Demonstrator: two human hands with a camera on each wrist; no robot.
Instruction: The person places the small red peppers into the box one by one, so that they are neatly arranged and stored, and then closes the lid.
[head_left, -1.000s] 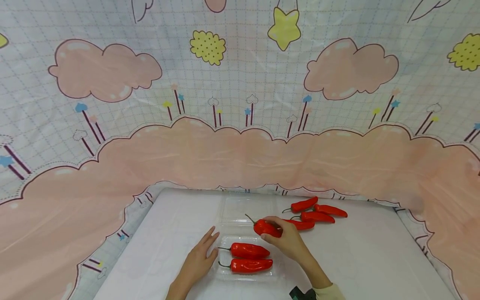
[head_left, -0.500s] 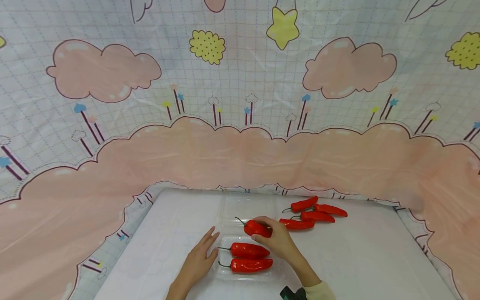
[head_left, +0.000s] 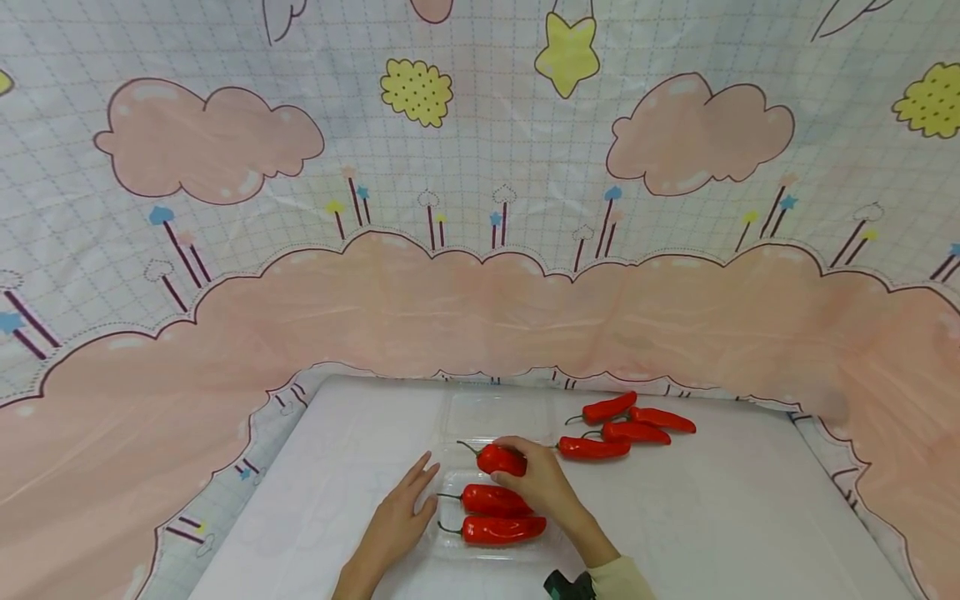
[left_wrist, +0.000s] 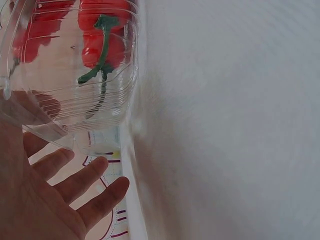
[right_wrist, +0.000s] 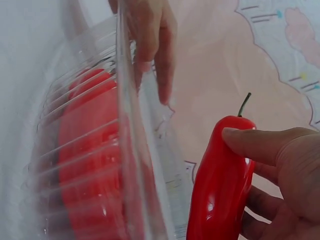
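A clear plastic clamshell box lies with its lid folded back. Two red chili peppers rest in its base side by side, green stems to the left. My right hand pinches another red chili pepper between thumb and fingers, above the far part of the base. That pepper's stem points left in the head view. At the left side of the box my left hand has its fingers extended; the left wrist view shows those fingers spread beside the box wall, and whether they touch it I cannot tell.
Several more red chili peppers lie in a loose group on the white table, right of the lid. A cartoon-printed cloth hangs behind the table.
My right hand has carried its pepper leftward, from near the loose peppers to above the box. The left hand and the two peppers in the box have stayed put.
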